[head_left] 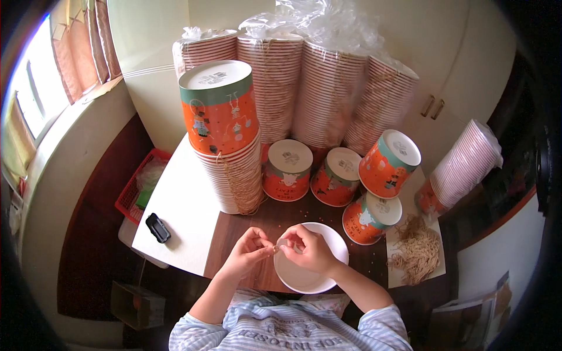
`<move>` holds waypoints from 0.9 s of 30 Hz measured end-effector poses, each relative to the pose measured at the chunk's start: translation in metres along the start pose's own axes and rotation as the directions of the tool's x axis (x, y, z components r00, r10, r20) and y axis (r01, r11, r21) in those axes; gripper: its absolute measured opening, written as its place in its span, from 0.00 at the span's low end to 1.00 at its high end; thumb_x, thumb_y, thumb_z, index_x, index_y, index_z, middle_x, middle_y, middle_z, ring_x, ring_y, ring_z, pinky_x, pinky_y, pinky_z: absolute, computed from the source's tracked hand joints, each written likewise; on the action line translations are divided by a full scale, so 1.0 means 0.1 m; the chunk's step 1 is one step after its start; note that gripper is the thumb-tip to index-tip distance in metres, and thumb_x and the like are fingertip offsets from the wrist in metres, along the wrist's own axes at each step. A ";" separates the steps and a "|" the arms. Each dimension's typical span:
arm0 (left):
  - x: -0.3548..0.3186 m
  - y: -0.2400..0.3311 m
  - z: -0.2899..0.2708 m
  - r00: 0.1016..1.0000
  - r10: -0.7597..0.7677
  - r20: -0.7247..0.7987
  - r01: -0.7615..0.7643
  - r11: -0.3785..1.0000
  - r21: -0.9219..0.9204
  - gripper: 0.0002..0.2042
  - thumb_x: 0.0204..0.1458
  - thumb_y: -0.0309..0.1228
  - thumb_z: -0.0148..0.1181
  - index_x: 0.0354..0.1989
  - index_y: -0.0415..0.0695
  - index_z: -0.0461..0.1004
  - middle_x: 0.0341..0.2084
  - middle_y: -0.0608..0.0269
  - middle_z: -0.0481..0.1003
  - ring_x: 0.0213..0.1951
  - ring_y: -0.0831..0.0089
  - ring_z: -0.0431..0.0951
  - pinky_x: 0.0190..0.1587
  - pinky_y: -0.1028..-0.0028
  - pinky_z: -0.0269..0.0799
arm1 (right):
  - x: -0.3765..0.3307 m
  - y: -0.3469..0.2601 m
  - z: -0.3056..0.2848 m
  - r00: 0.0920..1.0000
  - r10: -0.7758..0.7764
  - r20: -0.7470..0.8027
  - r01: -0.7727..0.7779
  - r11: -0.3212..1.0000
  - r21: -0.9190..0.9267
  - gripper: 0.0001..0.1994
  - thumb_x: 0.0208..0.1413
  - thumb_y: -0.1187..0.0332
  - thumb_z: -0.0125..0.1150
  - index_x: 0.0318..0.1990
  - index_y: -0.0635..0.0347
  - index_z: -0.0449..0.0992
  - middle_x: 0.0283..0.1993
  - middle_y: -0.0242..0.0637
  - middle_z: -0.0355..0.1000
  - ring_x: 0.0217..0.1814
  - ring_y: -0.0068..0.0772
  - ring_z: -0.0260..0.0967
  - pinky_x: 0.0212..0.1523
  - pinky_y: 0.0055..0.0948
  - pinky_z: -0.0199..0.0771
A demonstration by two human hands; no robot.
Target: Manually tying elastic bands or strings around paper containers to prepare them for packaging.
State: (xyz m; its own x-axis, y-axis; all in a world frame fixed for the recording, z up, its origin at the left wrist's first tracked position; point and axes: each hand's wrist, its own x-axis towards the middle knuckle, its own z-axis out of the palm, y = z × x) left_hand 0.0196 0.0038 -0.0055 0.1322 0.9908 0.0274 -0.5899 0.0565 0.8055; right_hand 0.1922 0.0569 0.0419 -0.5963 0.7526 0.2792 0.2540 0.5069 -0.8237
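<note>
My left hand [250, 253] and my right hand [310, 251] meet at the fingertips, both closed in a pinch. Between them shows a tiny tan bit, too small to make out. Under my right hand, close to my body, is a white paper bucket [304, 282] with its round mouth facing up. Beyond my left hand rises a tall nested stack of paper buckets [216, 111], upside down, the top one orange and green with cartoon figures. Loops of tan twine [244, 178] hang down the side of this stack.
Several orange buckets [287, 178] stand upside down past my hands, one on top of another at right. Tall plastic-wrapped bucket stacks [331, 93] line the back. A tangle of twine [418, 251] lies at right. A black tray-like object [158, 228] and a red basket [132, 190] are left.
</note>
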 end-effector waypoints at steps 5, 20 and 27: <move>-0.01 0.05 0.04 1.000 -0.011 -0.001 0.011 0.997 -0.076 0.10 0.47 0.20 0.54 0.35 0.43 0.60 0.28 0.64 0.72 0.34 0.79 0.72 0.39 0.80 0.68 | -0.01 -0.03 0.01 0.987 -0.157 -0.018 0.158 0.987 0.010 0.10 0.40 0.75 0.63 0.33 0.59 0.72 0.24 0.30 0.68 0.21 0.19 0.64 0.21 0.18 0.64; -0.02 0.05 0.16 0.993 0.117 -0.024 -0.114 0.989 0.091 0.08 0.49 0.20 0.52 0.36 0.41 0.61 0.30 0.62 0.71 0.35 0.79 0.71 0.37 0.82 0.67 | 0.00 0.00 0.04 0.955 -0.269 -0.125 0.255 0.960 -0.119 0.03 0.41 0.76 0.61 0.26 0.62 0.74 0.25 0.34 0.70 0.24 0.28 0.68 0.23 0.23 0.67; -0.10 0.06 0.11 0.993 0.117 -0.017 -0.085 0.808 0.583 0.05 0.44 0.22 0.55 0.31 0.38 0.70 0.29 0.65 0.69 0.31 0.81 0.67 0.31 0.82 0.62 | 0.00 0.00 0.01 0.979 -0.174 -0.111 0.173 0.985 -0.012 0.02 0.43 0.76 0.60 0.26 0.63 0.73 0.25 0.35 0.70 0.25 0.27 0.68 0.24 0.22 0.66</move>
State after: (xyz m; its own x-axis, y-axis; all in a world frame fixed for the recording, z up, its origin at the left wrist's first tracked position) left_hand 0.0233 -0.0067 0.0059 0.0493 0.9926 0.1111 -0.0233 -0.1101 0.9936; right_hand 0.1916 0.0570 0.0417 -0.5432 0.6951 0.4710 0.1557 0.6347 -0.7569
